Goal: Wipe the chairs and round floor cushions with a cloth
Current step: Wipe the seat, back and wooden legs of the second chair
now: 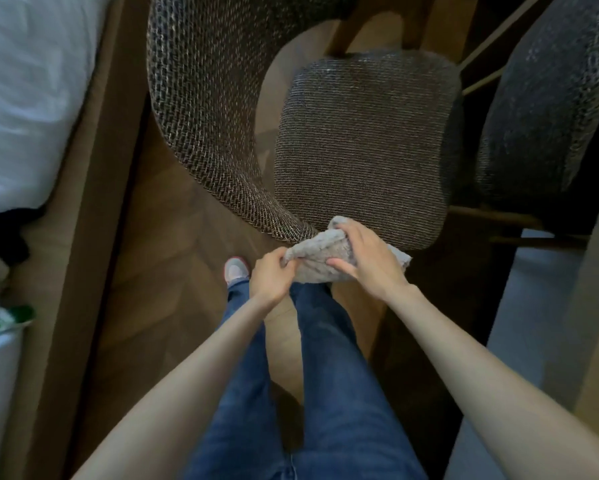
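At the near edge of the chair seat (360, 143): one grey cloth (313, 263), bunched, left hand (272, 271) pinching its left corner, right hand (364, 258) curled over the top, thumb against it (probably refolding it into a wiping pad). Far right, second chair (540, 116) cut off by the frame; whether cloth touches seat unclear; no round floor cushions visible

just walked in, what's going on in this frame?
A person stands over a woven chair, both hands on a grey cloth held at the seat's near edge. The left grip pinches the cloth's left corner, and the right grip curls over its top. It looks more like bunching or refolding than wiping. A second chair sits to the right and a bed to the left.
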`<act>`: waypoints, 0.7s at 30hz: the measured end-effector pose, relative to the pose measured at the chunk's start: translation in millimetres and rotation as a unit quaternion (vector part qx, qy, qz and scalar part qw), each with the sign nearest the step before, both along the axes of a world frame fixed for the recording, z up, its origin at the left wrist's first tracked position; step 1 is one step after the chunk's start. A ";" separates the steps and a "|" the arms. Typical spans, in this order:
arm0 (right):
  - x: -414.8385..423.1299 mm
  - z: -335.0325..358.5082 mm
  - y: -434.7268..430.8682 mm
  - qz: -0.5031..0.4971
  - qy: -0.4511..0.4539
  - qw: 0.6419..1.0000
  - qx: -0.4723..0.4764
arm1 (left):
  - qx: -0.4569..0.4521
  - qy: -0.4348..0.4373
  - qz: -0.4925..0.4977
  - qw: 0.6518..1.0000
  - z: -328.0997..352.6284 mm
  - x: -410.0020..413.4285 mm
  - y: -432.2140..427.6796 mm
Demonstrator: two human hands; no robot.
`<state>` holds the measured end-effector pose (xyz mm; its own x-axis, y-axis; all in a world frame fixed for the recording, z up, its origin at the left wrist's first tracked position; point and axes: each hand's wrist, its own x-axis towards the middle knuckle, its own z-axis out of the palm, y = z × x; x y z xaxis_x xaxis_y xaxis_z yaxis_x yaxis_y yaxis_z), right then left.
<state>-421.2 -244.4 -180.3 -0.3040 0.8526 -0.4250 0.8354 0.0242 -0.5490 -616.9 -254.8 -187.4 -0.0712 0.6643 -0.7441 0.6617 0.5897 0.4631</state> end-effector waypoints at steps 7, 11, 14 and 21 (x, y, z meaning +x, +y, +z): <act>-78.6 -6.1 28.7 0.017 0.034 0.999 0.031 | 0.061 0.076 0.100 0.990 19.3 -57.4 22.3; -109.7 -10.3 36.9 0.001 0.055 0.998 0.013 | 0.098 0.068 0.092 0.989 26.3 -78.5 44.6; -127.0 -11.4 35.0 -0.017 0.024 0.996 0.081 | 0.132 0.062 0.082 0.986 31.4 -91.1 57.0; -171.8 30.6 91.5 -0.038 0.004 0.976 0.213 | 0.247 0.068 0.055 0.965 56.1 -151.4 108.0</act>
